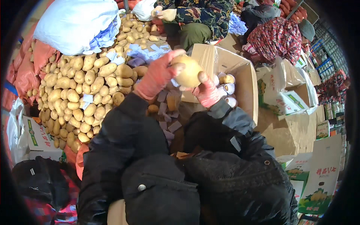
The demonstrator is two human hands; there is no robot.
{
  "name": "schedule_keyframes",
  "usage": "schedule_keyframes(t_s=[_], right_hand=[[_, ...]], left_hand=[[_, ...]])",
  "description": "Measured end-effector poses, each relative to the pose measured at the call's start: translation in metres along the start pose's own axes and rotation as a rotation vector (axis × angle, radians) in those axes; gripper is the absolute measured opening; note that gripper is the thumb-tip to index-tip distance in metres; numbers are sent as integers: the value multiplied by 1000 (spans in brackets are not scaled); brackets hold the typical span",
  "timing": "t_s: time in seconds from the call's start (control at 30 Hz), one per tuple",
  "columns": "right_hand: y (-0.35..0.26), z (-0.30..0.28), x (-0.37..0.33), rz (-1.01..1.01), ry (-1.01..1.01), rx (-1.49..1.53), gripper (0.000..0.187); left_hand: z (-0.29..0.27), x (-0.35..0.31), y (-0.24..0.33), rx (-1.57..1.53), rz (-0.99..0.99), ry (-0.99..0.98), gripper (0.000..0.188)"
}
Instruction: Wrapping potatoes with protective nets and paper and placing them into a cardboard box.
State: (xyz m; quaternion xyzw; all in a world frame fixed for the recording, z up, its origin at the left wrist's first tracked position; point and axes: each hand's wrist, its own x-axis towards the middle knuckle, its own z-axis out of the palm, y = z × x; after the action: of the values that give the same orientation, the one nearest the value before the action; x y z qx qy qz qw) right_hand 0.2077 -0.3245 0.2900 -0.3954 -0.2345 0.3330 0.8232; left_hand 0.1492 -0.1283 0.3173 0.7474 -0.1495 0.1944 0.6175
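Raised in front of me is a large, smooth yellow potato (189,72), gripped from both sides. My left hand (159,75), in a reddish work glove with bare fingertips, curls its fingers over the potato's left and upper side. From the lower right, my right hand (208,91), gloved alike, presses its thumb to the potato, with its fingers partly hidden below. Just beyond my right hand stands an open cardboard box (247,84) lined with clear plastic. Inside it lie several potatoes in white foam nets (229,88).
A big potato heap (75,90) fills the left, with a stuffed white sack (77,24) on it. Lilac foam sleeves (144,54) lie scattered near my hands. Co-workers sit ahead, one in a camouflage sleeve (204,17), another in a red patterned jacket (275,39). Printed cartons (287,88) stand right.
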Motion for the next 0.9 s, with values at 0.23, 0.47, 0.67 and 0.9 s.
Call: schedule_keyframes(t_s=[0.23,0.47,0.67,0.9], right_hand=[[8,-3,1,-38,-61,-26,86],[9,-1,1,127,-8,234,85],[18,-18,3,239,-131,390,76],[17,-5,8,196,-66,344,75]], left_hand=[[24,-5,6,-184,-4,79,50],[16,-2,-4,-473,25,164,49],[25,-11,-5,-475,-71,92,49],[-1,-17,-50,-610,-105,275,33]])
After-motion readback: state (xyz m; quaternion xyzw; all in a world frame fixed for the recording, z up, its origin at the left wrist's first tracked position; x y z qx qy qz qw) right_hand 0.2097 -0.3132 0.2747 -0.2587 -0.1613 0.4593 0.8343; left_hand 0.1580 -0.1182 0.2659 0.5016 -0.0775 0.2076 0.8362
